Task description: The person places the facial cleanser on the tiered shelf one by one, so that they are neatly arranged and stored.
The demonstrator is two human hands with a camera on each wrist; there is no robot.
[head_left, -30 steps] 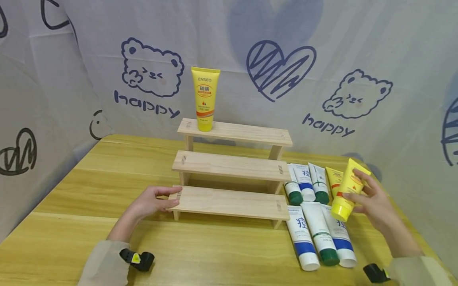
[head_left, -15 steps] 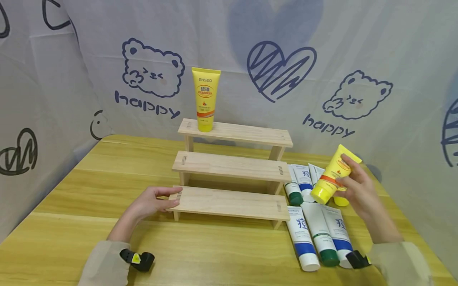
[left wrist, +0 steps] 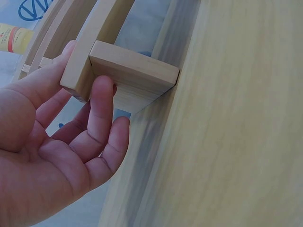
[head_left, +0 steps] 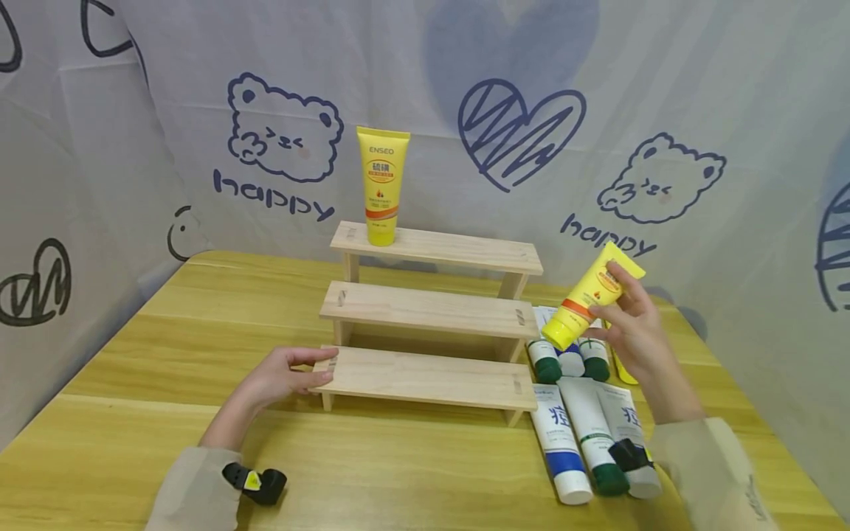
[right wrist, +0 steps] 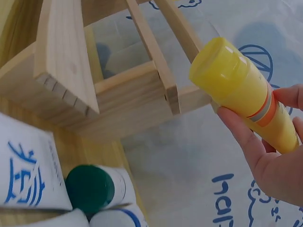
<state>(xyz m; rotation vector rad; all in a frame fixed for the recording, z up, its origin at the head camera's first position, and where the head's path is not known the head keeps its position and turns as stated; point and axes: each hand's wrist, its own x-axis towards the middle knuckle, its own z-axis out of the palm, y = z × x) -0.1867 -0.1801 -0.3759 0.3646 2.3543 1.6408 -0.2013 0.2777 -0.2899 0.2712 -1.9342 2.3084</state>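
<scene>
In the head view my right hand [head_left: 634, 324] grips a yellow squeeze tube [head_left: 591, 295], tilted with its cap down to the left, above the tubes lying at the right. The right wrist view shows thumb and fingers around that tube [right wrist: 251, 90]. My left hand [head_left: 285, 376] pinches the left end of the lowest step of a three-tier wooden stand [head_left: 425, 376]; in the left wrist view the thumb lies on the board [left wrist: 90, 52] and fingers curl underneath. A second yellow tube [head_left: 381, 184] stands upright, cap down, at the left of the top step.
Right of the stand lie two rows of tubes: white ones with blue bands [head_left: 561, 442], white ones with green caps [head_left: 593, 435], and a yellow one [head_left: 624, 365] partly hidden behind my right hand. A printed cloth [head_left: 412, 59] hangs behind the wooden table [head_left: 166, 354].
My right hand has lifted the yellow tube and carried it left toward the stand, tilting it further. The left hand stays on the lowest step.
</scene>
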